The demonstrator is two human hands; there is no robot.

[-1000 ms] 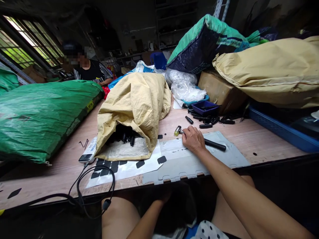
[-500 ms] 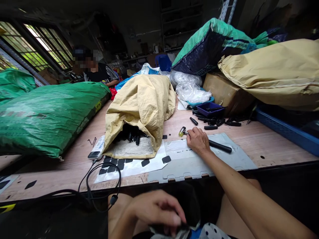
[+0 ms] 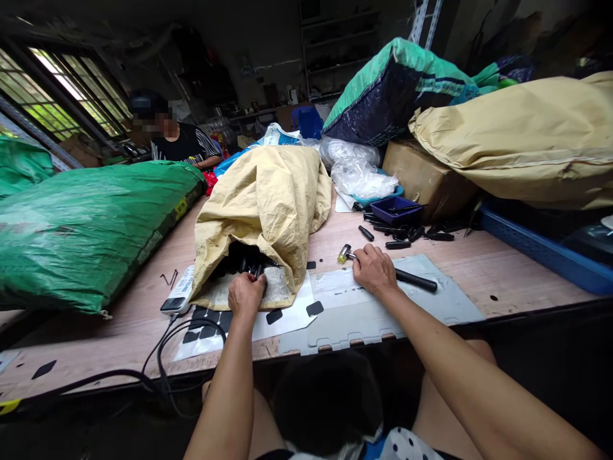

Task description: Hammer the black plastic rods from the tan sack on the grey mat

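Note:
My right hand (image 3: pixel 374 269) is closed around the shaft of a small hammer (image 3: pixel 416 280), just behind its head. The hammer lies over a grey board (image 3: pixel 426 306); its metal head has a yellowish face, and its grip is black. My left hand (image 3: pixel 246 292) reaches into the mouth of a tan woven sack (image 3: pixel 282 198) lying on its side. Its fingers are closed at the dark handle-like pieces (image 3: pixel 253 263) inside; how much they hold is partly hidden by the hand and the sack's shadow.
Black handle-like pieces lie around a purple tray (image 3: pixel 396 209) on the table. A blue basket (image 3: pixel 541 246) stands at the right, a green sack (image 3: pixel 96 223) at the left. A white device (image 3: pixel 178 292) trails a cable. A person (image 3: pixel 184 140) sits across the table.
My left hand has risen from my lap to the sack's mouth and closed at the black pieces there. My right hand stays on the hammer. The view has shifted slightly.

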